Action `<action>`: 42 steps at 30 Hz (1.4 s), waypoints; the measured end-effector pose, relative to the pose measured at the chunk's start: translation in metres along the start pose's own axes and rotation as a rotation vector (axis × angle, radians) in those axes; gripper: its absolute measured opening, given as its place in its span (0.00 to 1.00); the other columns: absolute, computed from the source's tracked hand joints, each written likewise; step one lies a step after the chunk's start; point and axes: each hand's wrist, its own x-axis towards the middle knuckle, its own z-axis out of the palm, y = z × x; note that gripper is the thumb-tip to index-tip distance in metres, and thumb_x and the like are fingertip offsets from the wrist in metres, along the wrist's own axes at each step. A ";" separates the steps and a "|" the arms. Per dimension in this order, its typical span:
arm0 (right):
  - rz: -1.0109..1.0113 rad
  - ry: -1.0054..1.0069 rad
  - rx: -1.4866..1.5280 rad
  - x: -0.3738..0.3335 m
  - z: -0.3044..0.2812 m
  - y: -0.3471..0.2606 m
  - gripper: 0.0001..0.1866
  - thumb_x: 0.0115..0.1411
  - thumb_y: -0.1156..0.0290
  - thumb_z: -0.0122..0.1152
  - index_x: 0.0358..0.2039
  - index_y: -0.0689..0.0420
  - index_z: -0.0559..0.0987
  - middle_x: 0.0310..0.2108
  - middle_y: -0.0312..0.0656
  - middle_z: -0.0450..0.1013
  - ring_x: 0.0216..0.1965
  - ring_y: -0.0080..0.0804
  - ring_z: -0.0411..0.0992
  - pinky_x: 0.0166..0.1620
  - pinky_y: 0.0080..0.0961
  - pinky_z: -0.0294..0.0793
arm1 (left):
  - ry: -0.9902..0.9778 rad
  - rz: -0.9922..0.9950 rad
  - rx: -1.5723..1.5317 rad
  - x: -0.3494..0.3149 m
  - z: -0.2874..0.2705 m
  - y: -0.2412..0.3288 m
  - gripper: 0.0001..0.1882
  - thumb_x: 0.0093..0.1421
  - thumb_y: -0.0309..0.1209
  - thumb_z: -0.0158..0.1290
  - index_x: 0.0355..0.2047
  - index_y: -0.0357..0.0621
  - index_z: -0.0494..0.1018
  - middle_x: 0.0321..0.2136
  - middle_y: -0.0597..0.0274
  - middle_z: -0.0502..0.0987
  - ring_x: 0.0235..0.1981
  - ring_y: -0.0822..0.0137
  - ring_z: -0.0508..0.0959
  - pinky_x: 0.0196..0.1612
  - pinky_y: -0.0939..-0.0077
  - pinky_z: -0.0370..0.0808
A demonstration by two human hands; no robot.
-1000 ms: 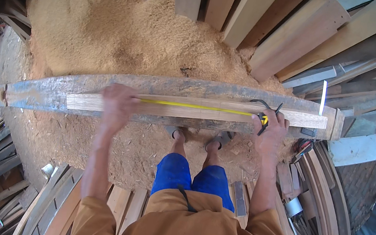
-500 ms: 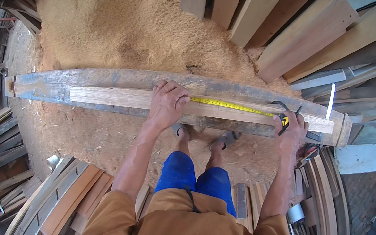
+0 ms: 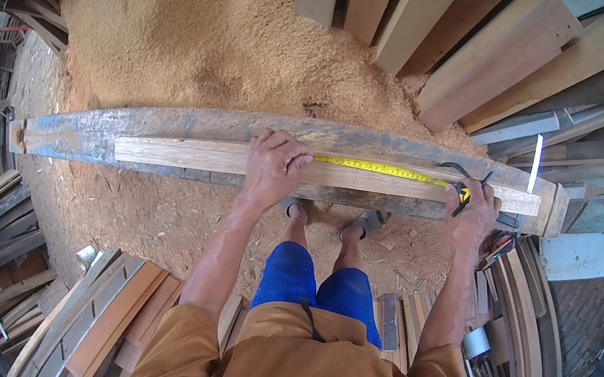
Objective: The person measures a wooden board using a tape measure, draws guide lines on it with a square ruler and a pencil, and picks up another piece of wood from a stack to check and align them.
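A pale wooden strip (image 3: pixel 189 156) lies lengthwise on a worn wooden beam (image 3: pixel 91 125) across the middle of the view. Along the strip runs the yellow blade of a tape measure (image 3: pixel 380 169), drawn out between my two hands. My left hand (image 3: pixel 274 164) pinches the blade's end and rests on the strip. The black-and-yellow case is gripped in my right hand (image 3: pixel 471 213), over the strip's right part. A thin black strap or cord shows beside the case. At the strip's right end, a framing square (image 3: pixel 535 164) stands with its bright arm pointing away from me.
A large sawdust heap (image 3: pixel 184 36) lies beyond the beam. Thick boards (image 3: pixel 471 65) lean at the far right. Stacked planks (image 3: pixel 116 317) are near my left side, and more planks (image 3: pixel 524 334) curve past my right. A white panel (image 3: pixel 581 255) lies by the beam's right end.
Both hands and the drawn tape appear slightly farther right in the picture, along with a small shift of the whole view. The grip of each hand is the same.
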 end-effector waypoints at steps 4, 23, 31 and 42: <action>-0.003 -0.001 0.003 0.001 -0.001 -0.003 0.17 0.56 0.62 0.76 0.44 0.56 0.85 0.37 0.50 0.77 0.42 0.55 0.71 0.48 0.51 0.68 | -0.005 -0.002 -0.003 -0.001 0.001 -0.002 0.05 0.55 0.32 0.69 0.32 0.55 0.86 0.32 0.69 0.81 0.41 0.55 0.76 0.46 0.55 0.70; -0.005 -0.002 0.000 0.001 -0.001 -0.001 0.18 0.57 0.61 0.76 0.44 0.56 0.85 0.38 0.50 0.77 0.41 0.55 0.71 0.47 0.50 0.68 | -0.012 0.031 0.015 0.003 -0.003 0.004 0.05 0.55 0.28 0.66 0.33 0.49 0.85 0.33 0.65 0.81 0.39 0.55 0.75 0.47 0.57 0.70; 0.000 -0.006 0.008 0.001 -0.001 -0.001 0.17 0.57 0.62 0.76 0.44 0.55 0.85 0.37 0.50 0.76 0.41 0.54 0.70 0.48 0.50 0.68 | -0.044 0.029 0.016 0.006 -0.007 0.008 0.04 0.56 0.25 0.65 0.33 0.44 0.84 0.33 0.61 0.81 0.38 0.54 0.76 0.48 0.58 0.71; 0.020 -0.038 -0.039 0.002 -0.005 -0.006 0.18 0.57 0.63 0.76 0.45 0.56 0.83 0.38 0.50 0.78 0.42 0.54 0.73 0.50 0.46 0.69 | -0.073 0.020 0.000 0.004 -0.004 0.001 0.04 0.57 0.29 0.65 0.33 0.52 0.84 0.34 0.68 0.81 0.43 0.55 0.75 0.48 0.53 0.70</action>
